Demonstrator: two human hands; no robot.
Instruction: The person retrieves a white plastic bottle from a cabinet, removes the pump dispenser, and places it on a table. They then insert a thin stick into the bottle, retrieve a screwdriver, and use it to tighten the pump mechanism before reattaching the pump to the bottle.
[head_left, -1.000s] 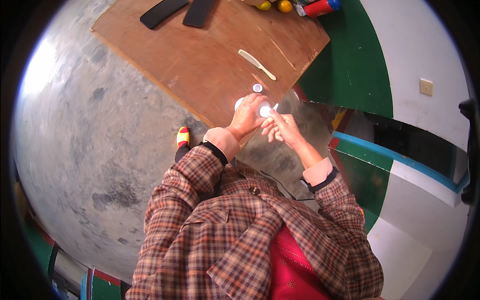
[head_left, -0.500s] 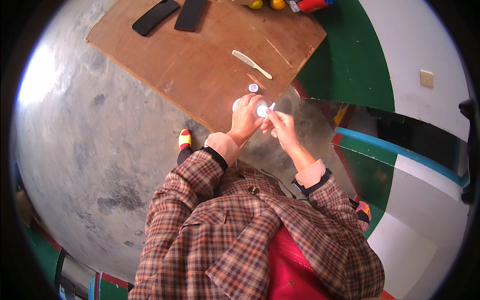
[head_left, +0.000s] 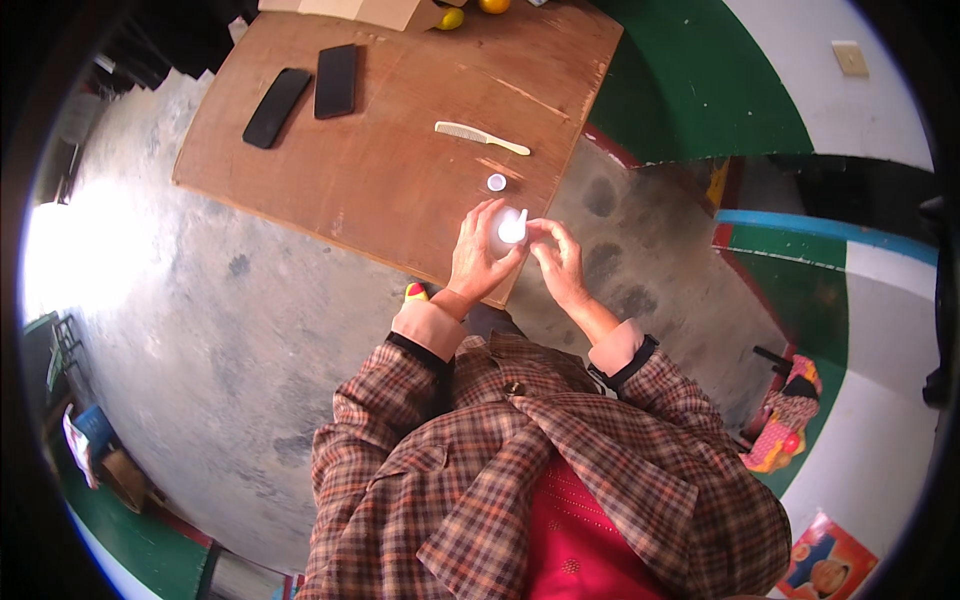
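Observation:
A white pump bottle (head_left: 511, 231) stands upright over the table's near right corner, its nozzle pointing away from me. My left hand (head_left: 477, 255) is closed round its left side, with the thumb along the near side. My right hand (head_left: 560, 262) is just right of the pump head, its fingers bent but apart; whether the fingertips touch the bottle is hard to tell. On the table beyond the bottle lies a small round white cap (head_left: 496, 182). Farther off is a cream comb (head_left: 482, 138) with its handle toward the right.
The brown wooden table (head_left: 390, 190) carries two black phones (head_left: 275, 108) at the left. A cardboard box (head_left: 370, 10) and yellow fruit (head_left: 452, 18) sit at the far edge. A green and white wall (head_left: 700, 90) runs along the right.
The view has shifted. The bottle has swung from tilted to upright, and its nozzle now points away. My right fingers, pinched at the nozzle before, have spread beside it.

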